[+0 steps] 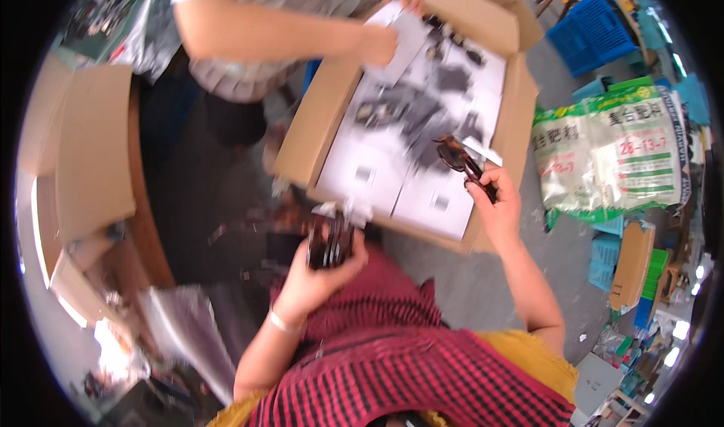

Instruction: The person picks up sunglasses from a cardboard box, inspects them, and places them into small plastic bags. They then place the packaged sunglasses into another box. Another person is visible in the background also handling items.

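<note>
Several dark folded sunglasses [330, 247] sit stacked in my left hand [322, 277], with white tags or wrapping at their far end. My right hand [500, 209] grips a pair of brown tortoiseshell sunglasses [457, 156] by the folded temples, above the right part of an open cardboard carton [317, 127]. Flat white boxes [356, 164] with printed labels fill the carton. On them lie grey cloths or pouches [421, 121], blurred, and more dark sunglasses [474, 57] towards the far end.
A co-worker's arm [271, 34] reaches over the carton's far left, its hand at a pale grey sheet or pouch [404, 42]. A printed woven sack [611, 155] and a blue crate [591, 34] stand to the right. Another cardboard box [96, 150] is at the left.
</note>
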Available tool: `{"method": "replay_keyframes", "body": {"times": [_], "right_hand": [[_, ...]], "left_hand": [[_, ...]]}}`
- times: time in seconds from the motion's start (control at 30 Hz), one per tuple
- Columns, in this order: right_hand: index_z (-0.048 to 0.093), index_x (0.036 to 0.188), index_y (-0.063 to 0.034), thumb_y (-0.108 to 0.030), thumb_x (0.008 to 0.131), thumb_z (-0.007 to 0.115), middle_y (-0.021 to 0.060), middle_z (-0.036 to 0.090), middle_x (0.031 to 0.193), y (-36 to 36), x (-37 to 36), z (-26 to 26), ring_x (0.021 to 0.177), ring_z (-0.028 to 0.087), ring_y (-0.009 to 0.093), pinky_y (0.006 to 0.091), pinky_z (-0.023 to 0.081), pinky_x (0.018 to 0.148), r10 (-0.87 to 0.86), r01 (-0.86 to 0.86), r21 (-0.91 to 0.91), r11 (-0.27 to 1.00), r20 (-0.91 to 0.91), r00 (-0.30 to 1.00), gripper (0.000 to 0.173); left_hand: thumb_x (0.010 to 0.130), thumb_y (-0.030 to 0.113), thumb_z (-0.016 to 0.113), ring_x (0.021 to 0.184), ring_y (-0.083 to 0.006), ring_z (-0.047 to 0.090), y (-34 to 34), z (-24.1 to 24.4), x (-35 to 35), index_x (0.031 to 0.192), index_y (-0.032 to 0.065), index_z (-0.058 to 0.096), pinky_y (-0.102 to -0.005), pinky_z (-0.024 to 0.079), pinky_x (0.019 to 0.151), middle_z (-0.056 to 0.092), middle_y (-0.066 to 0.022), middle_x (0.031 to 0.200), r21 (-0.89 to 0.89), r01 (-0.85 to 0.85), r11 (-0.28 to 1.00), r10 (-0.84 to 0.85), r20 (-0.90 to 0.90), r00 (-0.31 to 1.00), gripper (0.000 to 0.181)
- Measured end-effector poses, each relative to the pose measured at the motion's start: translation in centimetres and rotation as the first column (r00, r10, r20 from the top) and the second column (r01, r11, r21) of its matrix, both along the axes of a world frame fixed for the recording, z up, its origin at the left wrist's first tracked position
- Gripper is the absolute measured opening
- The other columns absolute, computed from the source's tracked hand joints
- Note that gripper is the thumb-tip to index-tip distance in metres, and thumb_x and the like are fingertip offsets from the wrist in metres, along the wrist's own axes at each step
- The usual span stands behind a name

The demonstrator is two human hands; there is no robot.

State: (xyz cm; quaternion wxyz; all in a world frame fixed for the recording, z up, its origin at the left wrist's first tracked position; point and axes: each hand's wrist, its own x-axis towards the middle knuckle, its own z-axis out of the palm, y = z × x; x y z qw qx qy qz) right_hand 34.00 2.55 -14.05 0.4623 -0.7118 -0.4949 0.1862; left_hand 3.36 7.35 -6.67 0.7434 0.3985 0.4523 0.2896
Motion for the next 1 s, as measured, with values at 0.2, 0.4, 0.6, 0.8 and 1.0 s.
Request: {"method": "replay_keyframes", "body": {"times": [0.2,0.4,0.6,0.8,1.0], "right_hand": [[0.062,0.082,-0.0122,-0.012,0.073,0.066,0.0036,0.065,0.103,-5.1,-9.6,7.8,0.081,0.065,0.019,0.0303,0.042,0.056,0.417,-0.645,0.065,0.762,0.712,0.565,0.01],[0.061,0.08,-0.0162,-0.016,0.072,0.066,0.0023,0.065,0.103,-6.8,-14.4,12.5,0.084,0.066,0.016,0.0267,0.036,0.051,0.418,-0.775,0.072,0.628,0.809,0.414,0.009],[0.064,0.087,-0.0122,-0.012,0.068,0.073,0.0086,0.062,0.107,-8.1,-16.6,13.9,0.084,0.065,0.022,0.0308,0.049,0.062,0.521,-0.765,0.118,0.633,0.666,0.534,0.021],[0.063,0.1,-0.0043,-0.004,0.073,0.074,0.0139,0.057,0.117,-10.6,-18.2,12.2,0.091,0.063,0.018,0.0304,0.05,0.08,0.479,-0.469,0.123,0.875,-0.082,0.874,0.029],[0.051,0.127,-0.0046,-0.001,0.076,0.072,0.0115,0.061,0.112,-10.2,-19.5,9.0,0.1,0.059,0.016,0.0293,0.047,0.089,0.246,-0.241,0.064,0.968,-0.415,0.876,0.056]], "left_hand": [[0.076,-0.008,0.071,0.089,-0.0138,0.062,-1.3,1.4,-5.5,0.1,0.0011,0.061,-0.0284,0.049,0.083,0.065,-0.0043,0.092,0.468,0.106,0.877,-0.107,-0.025,0.994,0.028],[0.074,-0.003,0.074,0.088,-0.0143,0.063,-5.4,3.6,-9.1,0.094,-0.0013,0.063,-0.0291,0.05,0.084,0.067,-0.0069,0.093,0.588,0.311,0.746,-0.187,-0.262,0.947,0.022],[0.076,-0.001,0.072,0.08,-0.0122,0.063,-7.6,2.7,-11.1,0.097,-0.0019,0.063,-0.0265,0.052,0.075,0.068,-0.0058,0.086,0.609,0.356,0.709,-0.142,-0.371,0.918,0.023],[0.077,0.0,0.071,0.082,-0.0118,0.066,-10.5,2.1,-10.5,0.099,-0.0033,0.065,-0.0252,0.052,0.074,0.069,-0.0073,0.087,0.64,0.266,0.721,-0.081,-0.303,0.949,0.023],[0.077,0.0,0.073,0.079,-0.0102,0.062,-11.0,2.0,-9.9,0.095,-0.0008,0.062,-0.025,0.051,0.073,0.066,-0.0029,0.085,0.56,0.132,0.818,-0.007,-0.221,0.975,0.021]]}}
